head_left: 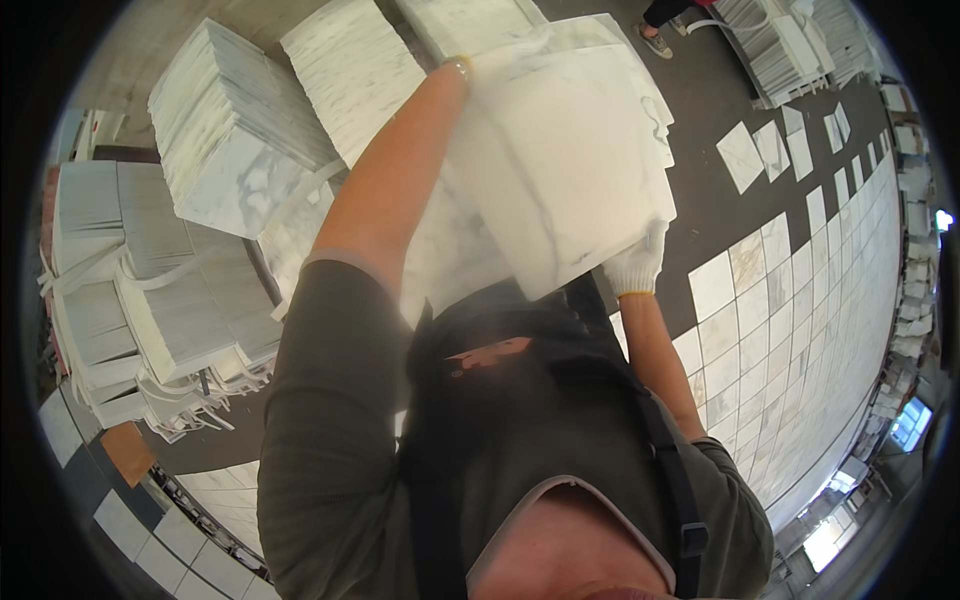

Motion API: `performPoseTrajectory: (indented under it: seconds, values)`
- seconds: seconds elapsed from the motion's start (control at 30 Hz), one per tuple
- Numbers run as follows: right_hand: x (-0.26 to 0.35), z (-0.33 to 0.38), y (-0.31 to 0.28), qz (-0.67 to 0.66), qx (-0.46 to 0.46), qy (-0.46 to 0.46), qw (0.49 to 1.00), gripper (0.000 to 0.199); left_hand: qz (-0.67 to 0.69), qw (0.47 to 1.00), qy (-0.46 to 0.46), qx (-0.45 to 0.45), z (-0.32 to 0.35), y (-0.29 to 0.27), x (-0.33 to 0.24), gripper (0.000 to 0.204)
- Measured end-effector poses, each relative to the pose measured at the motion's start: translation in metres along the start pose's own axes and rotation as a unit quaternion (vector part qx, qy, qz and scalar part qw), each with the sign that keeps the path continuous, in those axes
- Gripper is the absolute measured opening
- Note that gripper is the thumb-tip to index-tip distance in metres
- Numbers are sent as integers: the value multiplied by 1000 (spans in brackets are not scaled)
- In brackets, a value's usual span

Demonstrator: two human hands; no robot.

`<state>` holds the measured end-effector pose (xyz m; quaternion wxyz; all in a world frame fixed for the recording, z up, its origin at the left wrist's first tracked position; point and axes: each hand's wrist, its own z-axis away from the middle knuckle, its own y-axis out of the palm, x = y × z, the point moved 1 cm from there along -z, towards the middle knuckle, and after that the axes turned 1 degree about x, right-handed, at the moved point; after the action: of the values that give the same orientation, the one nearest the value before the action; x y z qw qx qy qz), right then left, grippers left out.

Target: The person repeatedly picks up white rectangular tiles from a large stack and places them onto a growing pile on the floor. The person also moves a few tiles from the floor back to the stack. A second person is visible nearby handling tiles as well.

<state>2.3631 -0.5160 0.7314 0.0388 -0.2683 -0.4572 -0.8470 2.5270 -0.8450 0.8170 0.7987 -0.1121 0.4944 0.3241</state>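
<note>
Grey floor point(700, 110) spreads under the work area, with pale square tiles point(745, 330) laid out in rows to the right and a few loose tiles point(740, 157) lying apart beyond them. Upright stacks of stone point(235, 130) crowd the left side, near a bundle point(90, 285) bound with white straps point(165, 275). Far off, a co-worker's shoe point(655, 43) shows.

Directly before the person's chest are white marble slabs point(570, 150), overlapping with their right edges stepped. The gloved right hand point(637, 262) grips their lower right corner, its fingers partly hidden. The gloved left hand point(505, 48) reaches to the upper left edge (white glove on white stone, so I cannot tell whether it is closed).

Handling these well seems to call for support at opposite edges, even pressure, and fingertips kept out of the gaps between slabs. Squaring the stepped edges would likely curb sliding; thin corners could chip if knocked, so slow, level movements suit them best.
</note>
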Motion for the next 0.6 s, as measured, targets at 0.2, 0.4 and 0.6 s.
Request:
performPoseTrajectory:
  seconds: [0.2, 0.4, 0.6]
  values:
    - [13, -19, 7, 11, -50, 43, 998, 73, 4, 999, -44, 24, 8, -19, 29, 75]
    - [29, -92, -1, 142, -8, 94, 985, 77, 49, 987, -151, 18, 25, -52, 74, 52]
    - [20, -143, 60, 156, 4, 178, 972, 77, 225, 968, -62, -95, 83, -74, 76, 40]
